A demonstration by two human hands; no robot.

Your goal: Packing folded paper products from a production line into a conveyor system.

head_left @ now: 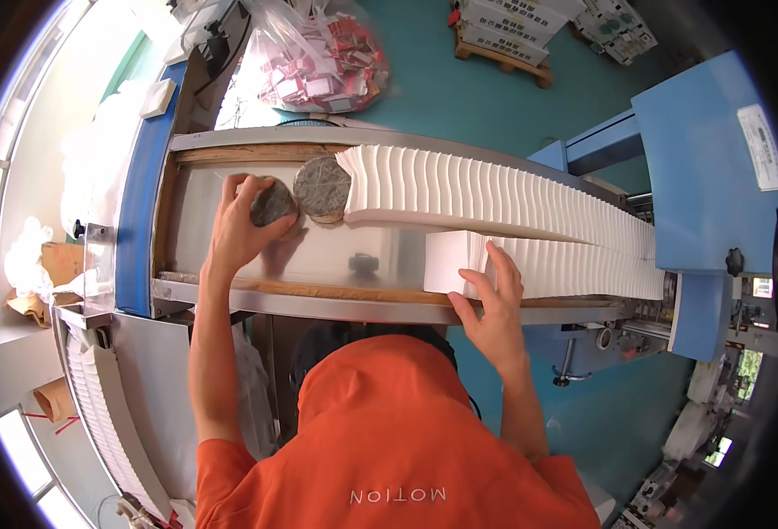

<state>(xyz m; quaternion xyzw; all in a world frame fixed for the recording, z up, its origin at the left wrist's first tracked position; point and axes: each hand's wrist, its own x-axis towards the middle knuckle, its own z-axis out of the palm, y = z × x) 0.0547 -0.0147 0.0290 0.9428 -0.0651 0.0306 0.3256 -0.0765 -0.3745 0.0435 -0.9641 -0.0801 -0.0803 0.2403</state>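
My left hand point(237, 225) grips a round grey disc-shaped block point(273, 202) with a mottled, stone-like top, thumb and fingers around its edge, above the metal tray. Just right of it a second round grey block point(323, 187) stands against the end of the far row of white folded paper pieces point(460, 187). My right hand point(493, 304) is at the left end of the near row of white paper pieces point(557, 267), fingers apart, fingertips resting on its top and near side. The end piece of that row shows a flat white face point(446, 262).
The metal tray point(389, 256) has wooden side strips and a metal rim. A blue machine point(711, 167) stands at the right end of the rows. Behind the tray is a clear plastic bag point(318, 66) of red and white scraps. White boxes point(508, 26) sit on a pallet.
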